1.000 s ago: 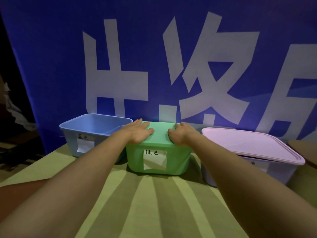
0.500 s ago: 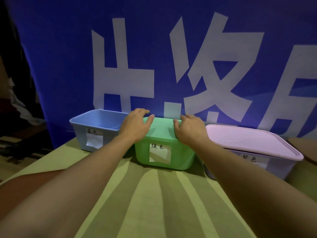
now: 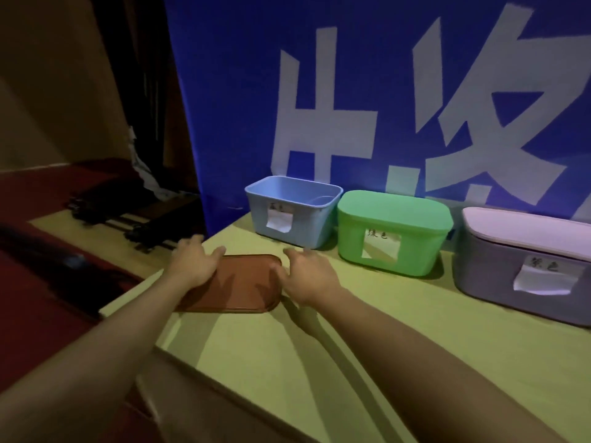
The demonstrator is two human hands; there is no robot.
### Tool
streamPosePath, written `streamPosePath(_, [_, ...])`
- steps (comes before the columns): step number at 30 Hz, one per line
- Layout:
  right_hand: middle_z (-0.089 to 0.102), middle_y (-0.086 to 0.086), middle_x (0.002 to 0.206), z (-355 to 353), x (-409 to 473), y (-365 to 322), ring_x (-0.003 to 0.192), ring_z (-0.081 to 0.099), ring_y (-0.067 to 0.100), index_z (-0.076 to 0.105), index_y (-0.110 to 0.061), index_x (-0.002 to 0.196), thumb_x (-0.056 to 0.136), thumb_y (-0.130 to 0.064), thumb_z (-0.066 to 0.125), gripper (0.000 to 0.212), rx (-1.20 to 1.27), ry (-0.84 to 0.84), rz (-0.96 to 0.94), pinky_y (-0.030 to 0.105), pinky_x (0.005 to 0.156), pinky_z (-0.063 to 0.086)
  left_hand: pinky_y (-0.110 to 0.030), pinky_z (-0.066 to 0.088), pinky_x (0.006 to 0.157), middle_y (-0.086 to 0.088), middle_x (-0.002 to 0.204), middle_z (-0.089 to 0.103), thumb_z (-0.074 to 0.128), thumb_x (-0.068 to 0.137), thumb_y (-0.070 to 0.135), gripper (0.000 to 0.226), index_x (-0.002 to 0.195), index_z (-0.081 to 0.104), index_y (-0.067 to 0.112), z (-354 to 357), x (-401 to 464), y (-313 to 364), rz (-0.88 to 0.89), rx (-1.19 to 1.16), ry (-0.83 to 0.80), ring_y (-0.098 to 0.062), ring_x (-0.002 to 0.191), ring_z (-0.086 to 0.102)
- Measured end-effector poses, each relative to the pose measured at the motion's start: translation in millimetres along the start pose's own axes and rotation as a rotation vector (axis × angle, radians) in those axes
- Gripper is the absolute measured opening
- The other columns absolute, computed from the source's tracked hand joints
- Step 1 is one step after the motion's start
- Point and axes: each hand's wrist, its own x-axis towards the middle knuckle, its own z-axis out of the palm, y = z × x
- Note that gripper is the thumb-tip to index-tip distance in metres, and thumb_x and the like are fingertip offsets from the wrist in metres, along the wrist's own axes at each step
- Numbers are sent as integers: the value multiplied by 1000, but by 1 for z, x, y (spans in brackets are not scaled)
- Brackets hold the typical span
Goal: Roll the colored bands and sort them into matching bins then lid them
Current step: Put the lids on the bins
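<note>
We see a flat reddish-brown lid [image 3: 236, 284] lying near the left edge of the yellow-green table [image 3: 367, 340], in front of the open blue bin [image 3: 292, 210]. Our left hand [image 3: 193, 260] rests on the lid's left end with fingers spread and relaxed; our right hand [image 3: 307, 273] sits at its right end, fingers loosely extended, gripping nothing that we can make out. Right of the blue bin stand the lidded green bin [image 3: 393, 236] and the lidded purple bin [image 3: 524, 266], each bearing a paper label. A blue banner [image 3: 243, 91] hangs behind.
</note>
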Motion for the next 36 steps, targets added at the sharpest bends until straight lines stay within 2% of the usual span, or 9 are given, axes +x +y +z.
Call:
streamPosePath(4, [63, 15, 131, 33, -5, -35, 118, 56, 35, 48, -16, 137, 101, -67, 31, 64, 75, -255, 108, 48, 98, 47, -42, 41, 111, -23, 152, 48, 60, 94, 63, 90, 153, 34, 1, -19, -12, -61, -210, -7, -166, -40, 138, 48])
streamPosePath(8, [62, 13, 131, 40, -6, -48, 115, 59, 34, 45, -17, 139, 98, -69, 40, 67, 179, -248, 156, 46, 98, 50, -36, 43, 98, -14, 139, 61, 67, 94, 53, 70, 145, 48, 7, -28, -27, -65, -153, -79, -214, -34, 127, 57])
streamPosePath(12, [46, 10, 149, 32, -2, -50, 126, 55, 30, 30, -19, 154, 90, -70, 56, 86, 362, -219, 220, 43, 105, 49, -36, 45, 97, -12, 135, 63, 74, 92, 42, 65, 141, 51, 8, -39, -35, -50, -132, -224, -191, -31, 121, 61])
streamPosePath(16, [35, 0, 154, 3, -8, -44, 130, 52, 21, 31, -30, 154, 82, -65, 73, 90, 434, -38, 94, 36, 105, 48, -39, 47, 90, -9, 121, 62, 73, 93, 40, 58, 137, 56, 6, -51, -30, -38, -148, -376, -120, -27, 105, 59])
streamPosePath(20, [48, -6, 128, -32, -3, -25, 119, 50, 13, 60, -31, 126, 88, -57, 70, 48, 384, 279, -19, 29, 97, 47, -47, 52, 100, -14, 106, 72, 63, 97, 52, 39, 93, 68, 13, -68, -23, -21, -145, -694, -75, -28, 97, 66])
streamPosePath(23, [52, -1, 111, -55, 15, -8, 108, 51, 19, 69, -19, 110, 96, -47, 64, 31, 402, 459, -36, 29, 87, 41, -43, 54, 102, -14, 105, 72, 54, 97, 63, 55, 109, 65, 11, -76, -16, -1, -124, -960, -74, -28, 101, 71])
streamPosePath(27, [69, 4, 95, -84, 36, 3, 90, 65, 24, 68, -14, 102, 103, -52, 49, 43, 771, 611, 139, 39, 79, 50, -40, 49, 107, -4, 121, 69, 49, 92, 75, 74, 128, 66, 12, -63, -3, 27, 9, -910, -132, -21, 115, 65])
streamPosePath(32, [64, 5, 75, -100, 67, 26, 76, 61, 28, 64, -7, 82, 100, -56, 53, 54, 911, 685, 291, 36, 65, 40, -43, 57, 93, 6, 118, 73, 71, 84, 65, 57, 127, 59, 29, -33, 18, 55, 101, -954, -185, -18, 108, 71])
streamPosePath(36, [64, 6, 89, -107, 91, 40, 91, 62, 29, 59, -7, 97, 95, -56, 62, 49, 952, 680, 348, 35, 75, 43, -48, 59, 95, 1, 121, 71, 94, 57, 58, 87, 130, 58, 27, -10, 45, 71, 89, -1101, -90, -21, 107, 72])
